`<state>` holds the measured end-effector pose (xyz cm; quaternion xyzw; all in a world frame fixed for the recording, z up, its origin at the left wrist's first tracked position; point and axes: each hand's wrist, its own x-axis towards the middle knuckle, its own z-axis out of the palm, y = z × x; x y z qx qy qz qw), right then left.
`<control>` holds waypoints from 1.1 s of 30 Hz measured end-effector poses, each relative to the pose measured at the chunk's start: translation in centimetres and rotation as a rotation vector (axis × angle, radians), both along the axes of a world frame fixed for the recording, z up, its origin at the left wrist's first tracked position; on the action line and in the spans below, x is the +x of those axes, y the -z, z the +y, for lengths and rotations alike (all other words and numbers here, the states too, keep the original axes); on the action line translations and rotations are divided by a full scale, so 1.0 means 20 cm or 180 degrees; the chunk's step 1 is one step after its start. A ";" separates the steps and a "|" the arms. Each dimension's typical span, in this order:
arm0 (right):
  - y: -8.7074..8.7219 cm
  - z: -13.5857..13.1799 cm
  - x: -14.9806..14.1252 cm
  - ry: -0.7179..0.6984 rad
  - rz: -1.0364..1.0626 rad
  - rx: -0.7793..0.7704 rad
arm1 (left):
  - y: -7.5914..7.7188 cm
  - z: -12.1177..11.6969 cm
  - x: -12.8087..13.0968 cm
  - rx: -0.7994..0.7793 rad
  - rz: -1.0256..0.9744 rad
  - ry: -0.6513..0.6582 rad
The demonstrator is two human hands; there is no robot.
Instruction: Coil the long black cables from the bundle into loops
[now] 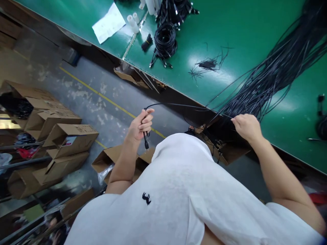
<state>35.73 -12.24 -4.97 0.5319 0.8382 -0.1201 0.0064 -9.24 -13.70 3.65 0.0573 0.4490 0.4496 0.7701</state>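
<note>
My left hand is closed around a black cable, with the cable's plug end hanging below my fist. The cable runs to the right to my right hand, which is closed on it at the edge of the green table. Just beyond my right hand, a large bundle of long black cables fans out across the table toward the upper right. My white shirt fills the lower part of the view.
A coiled black cable bundle, a heap of black ties, white tubes and a paper sheet lie on the table. Open cardboard boxes stand on the floor at left, others under the table edge.
</note>
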 end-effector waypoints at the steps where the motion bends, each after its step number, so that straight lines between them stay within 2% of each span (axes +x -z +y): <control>1: -0.09 -0.07 -0.07 -0.0231 0.0096 0.0003 | 0.03 0.02 0.02 -0.0127 0.0061 0.0185; 4: -0.30 -0.23 -0.31 -0.1182 0.0802 -0.0669 | 0.10 0.04 0.11 -0.0188 0.0262 0.0572; 5: -0.34 -0.25 -0.39 -0.1416 0.1016 -0.0963 | 0.12 0.04 0.15 -0.0125 0.0300 0.0740; 7: -0.40 -0.24 -0.50 -0.1594 0.1279 -0.1350 | 0.14 0.03 0.22 0.0102 0.0332 0.1150; 11: -0.45 -0.06 -0.61 -0.1320 0.1585 -0.1215 | 0.15 0.01 0.36 0.0722 0.0135 0.1757; 15: -0.46 0.15 -0.60 -0.0885 0.1591 -0.0834 | 0.13 0.01 0.39 0.0982 -0.0160 0.2321; 18: -0.45 0.22 -0.58 -0.0663 0.1822 -0.0924 | 0.13 0.01 0.35 0.0815 -0.0432 0.2391; 21: -0.43 0.24 -0.57 -0.0366 0.2012 -0.0988 | 0.14 -0.01 0.29 0.0332 -0.0565 0.2149; 24: -0.38 0.26 -0.59 -0.0159 0.2059 -0.1064 | 0.15 -0.05 0.25 -0.0197 -0.0375 0.1779; 26: -0.29 0.28 -0.58 -0.0096 0.2082 -0.1106 | 0.15 -0.06 0.21 -0.0344 -0.0231 0.1485; 29: -0.06 0.32 -0.44 -0.0020 0.1865 -0.1037 | 0.12 -0.07 0.13 -0.0144 0.0038 0.0892; 31: 0.12 0.33 -0.28 0.0020 0.1346 -0.0901 | 0.08 -0.06 0.10 0.0106 0.0183 0.0468; 33: 0.24 0.32 -0.11 0.0128 0.0666 -0.0704 | 0.06 -0.04 0.09 0.0221 0.0225 0.0216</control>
